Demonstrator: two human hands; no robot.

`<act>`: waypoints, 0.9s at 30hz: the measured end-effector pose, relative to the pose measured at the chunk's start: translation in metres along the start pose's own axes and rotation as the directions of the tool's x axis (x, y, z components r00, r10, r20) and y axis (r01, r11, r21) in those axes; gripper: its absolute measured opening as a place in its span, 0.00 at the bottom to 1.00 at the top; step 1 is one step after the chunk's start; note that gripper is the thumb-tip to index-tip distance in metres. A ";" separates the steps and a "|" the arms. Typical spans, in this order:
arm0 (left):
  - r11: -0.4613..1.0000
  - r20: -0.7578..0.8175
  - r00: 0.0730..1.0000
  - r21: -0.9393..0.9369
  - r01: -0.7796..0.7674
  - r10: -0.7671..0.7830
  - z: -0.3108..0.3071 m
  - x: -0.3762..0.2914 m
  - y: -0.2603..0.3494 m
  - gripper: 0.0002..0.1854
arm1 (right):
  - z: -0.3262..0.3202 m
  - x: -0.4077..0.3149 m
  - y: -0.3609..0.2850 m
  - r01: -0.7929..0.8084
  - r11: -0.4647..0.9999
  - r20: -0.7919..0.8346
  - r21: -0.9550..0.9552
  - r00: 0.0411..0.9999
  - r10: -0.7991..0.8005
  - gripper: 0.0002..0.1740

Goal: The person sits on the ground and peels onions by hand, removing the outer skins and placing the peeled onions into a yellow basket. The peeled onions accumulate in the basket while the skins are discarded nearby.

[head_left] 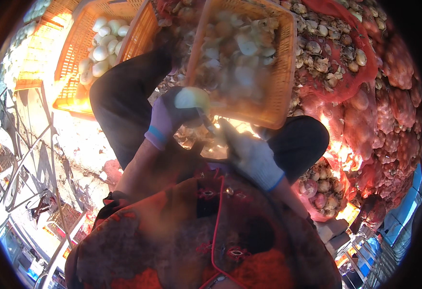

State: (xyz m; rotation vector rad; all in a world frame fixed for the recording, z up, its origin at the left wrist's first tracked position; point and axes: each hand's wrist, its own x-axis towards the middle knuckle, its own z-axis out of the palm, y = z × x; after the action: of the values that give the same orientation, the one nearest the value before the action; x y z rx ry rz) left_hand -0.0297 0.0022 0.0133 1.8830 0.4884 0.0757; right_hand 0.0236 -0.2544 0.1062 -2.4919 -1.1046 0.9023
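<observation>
Gloved in a dark-palmed work glove with a blue-edged cuff, my left hand (176, 108) grips a pale, peeled-looking onion (191, 98). My right hand (249, 150), in a white knit glove with a dark palm, is closed around a small knife, whose blade (206, 121) points at the onion's underside. The knife's handle is mostly hidden in the fingers. Just beyond both hands stands an orange plastic crate (288, 72) holding onions and loose skins, partly blurred.
At the left, another orange crate (65, 77) holds white peeled onions (101, 53). Unpeeled onions (312, 47) lie in an opened red mesh sack (369, 61) at the right, beside a stack of filled mesh sacks (391, 126). Onion skins (187, 135) litter the ground between my legs.
</observation>
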 end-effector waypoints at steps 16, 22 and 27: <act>0.957 0.289 0.956 -0.287 0.043 0.044 -0.021 -0.015 0.040 0.54 | 0.004 0.033 0.065 -0.164 0.585 -0.178 0.794 0.858 0.481 0.30; 0.919 0.300 0.950 -0.393 0.040 0.087 -0.025 -0.004 0.028 0.55 | 0.005 0.045 0.037 0.022 0.680 -0.314 0.733 0.897 0.310 0.44; 0.913 0.337 0.898 -0.380 -0.147 0.284 -0.001 0.013 0.087 0.54 | 0.018 0.060 0.034 0.112 0.223 -0.173 0.968 0.945 0.277 0.40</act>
State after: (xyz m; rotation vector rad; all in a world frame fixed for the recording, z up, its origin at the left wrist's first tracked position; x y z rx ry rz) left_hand 0.0080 -0.0169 0.0909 1.5433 -0.0160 -0.0589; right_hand 0.0624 -0.2332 0.0509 -1.4467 -0.0696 0.7809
